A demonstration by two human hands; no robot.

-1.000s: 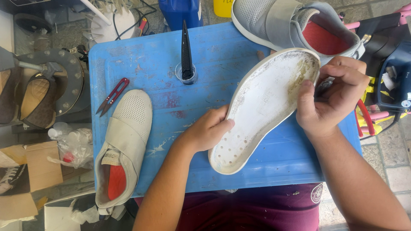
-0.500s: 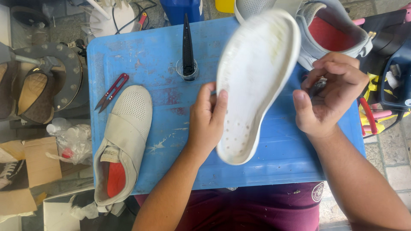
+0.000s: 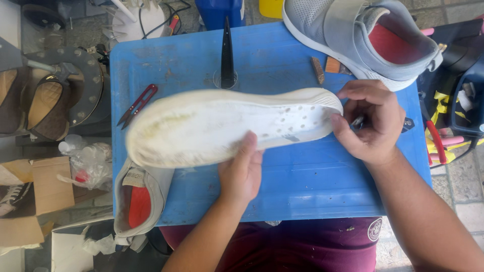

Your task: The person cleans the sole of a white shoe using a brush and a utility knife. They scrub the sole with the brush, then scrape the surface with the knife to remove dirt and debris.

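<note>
One white shoe sole [image 3: 222,128] fills the middle of your view, held lengthwise above the blue table [image 3: 302,181]. It is long and pale, yellowed with dried glue toward its left end, and dotted with small holes near its right end. Your left hand [image 3: 241,171] grips it from below, fingers behind it and thumb up over the near edge. Your right hand [image 3: 370,123] pinches the right end between thumb and curled fingers. A grey shoe [image 3: 363,38] lies on the table's far right corner, well apart from the sole. Another shoe [image 3: 137,201] with a red lining sits at the near left edge, partly under the sole.
</note>
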